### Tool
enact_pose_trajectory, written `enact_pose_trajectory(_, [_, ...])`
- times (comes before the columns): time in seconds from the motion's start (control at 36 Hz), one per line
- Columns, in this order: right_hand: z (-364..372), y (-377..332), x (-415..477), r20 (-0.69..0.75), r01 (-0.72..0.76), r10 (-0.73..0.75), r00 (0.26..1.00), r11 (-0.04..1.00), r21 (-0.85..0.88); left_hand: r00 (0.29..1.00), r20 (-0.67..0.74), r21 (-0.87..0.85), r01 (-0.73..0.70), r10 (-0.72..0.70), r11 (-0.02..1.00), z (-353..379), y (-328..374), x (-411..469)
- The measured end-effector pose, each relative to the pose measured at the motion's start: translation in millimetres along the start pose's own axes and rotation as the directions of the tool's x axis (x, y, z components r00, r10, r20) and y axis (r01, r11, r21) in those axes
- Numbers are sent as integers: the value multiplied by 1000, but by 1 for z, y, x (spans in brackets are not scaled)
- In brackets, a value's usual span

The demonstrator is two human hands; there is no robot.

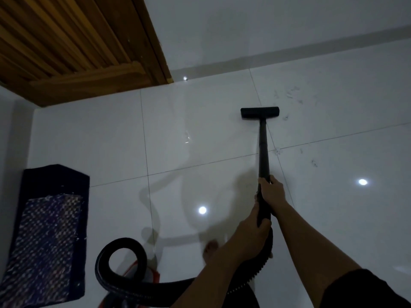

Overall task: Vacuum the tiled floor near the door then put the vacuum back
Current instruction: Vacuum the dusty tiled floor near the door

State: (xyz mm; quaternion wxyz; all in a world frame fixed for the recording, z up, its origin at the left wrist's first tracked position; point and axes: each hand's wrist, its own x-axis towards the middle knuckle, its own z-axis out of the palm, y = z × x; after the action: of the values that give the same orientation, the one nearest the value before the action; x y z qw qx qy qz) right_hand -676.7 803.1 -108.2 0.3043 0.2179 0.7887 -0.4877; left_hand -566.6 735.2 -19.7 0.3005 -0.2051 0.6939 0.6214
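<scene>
A black vacuum wand runs away from me to a flat black floor head resting on the glossy white tiled floor. My right hand grips the wand higher up. My left hand grips it lower, where the ribbed black hose begins. The hose loops down to the left over the red and white vacuum body, which is mostly hidden at the bottom edge. Grey dust scraps lie on the tiles to the right of the head. The wooden door stands at the top left.
A dark patterned mat lies by the left wall. A bare foot stands on the tiles under my left arm. A white wall with a grey skirting strip borders the floor at the back.
</scene>
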Motion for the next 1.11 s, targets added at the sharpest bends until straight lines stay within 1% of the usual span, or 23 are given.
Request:
enact_pose_trajectory(0.14, [-13, 11, -10, 12, -28, 28, 1000, 1000, -14, 1000, -12, 15, 19, -19, 1000, 16, 2, -13])
enact_pose_trajectory(0.31, [-22, 14, -29, 38, -50, 49, 998, 999, 20, 999, -32, 4, 8, -8, 1000, 31, 0, -24])
enact_pose_trajectory(0.56, [-18, 22, -34, 59, -31, 32, 998, 999, -11, 997, -77, -4, 13, -14, 1000, 36, -12, -29])
enact_pose_trajectory(0.72, [-16, 27, -32, 62, -15, 18, 998, 999, -48, 996, -88, 12, 22, -21, 1000, 39, -15, -33])
enact_pose_trajectory(0.89, [-22, 38, -43, 65, -31, 35, 997, 998, -58, 996, -81, 42, 31, -27, 999, 49, -18, -47])
enact_pose_trajectory(1.06, [-27, 50, -59, 86, -77, 77, 993, 997, -2, 998, -66, 75, 25, -21, 997, 55, -24, -61])
enact_pose_trajectory(1.11, [-27, 55, -65, 90, -84, 83, 993, 996, 8, 998, -57, 53, 16, -13, 998, 58, -29, -65])
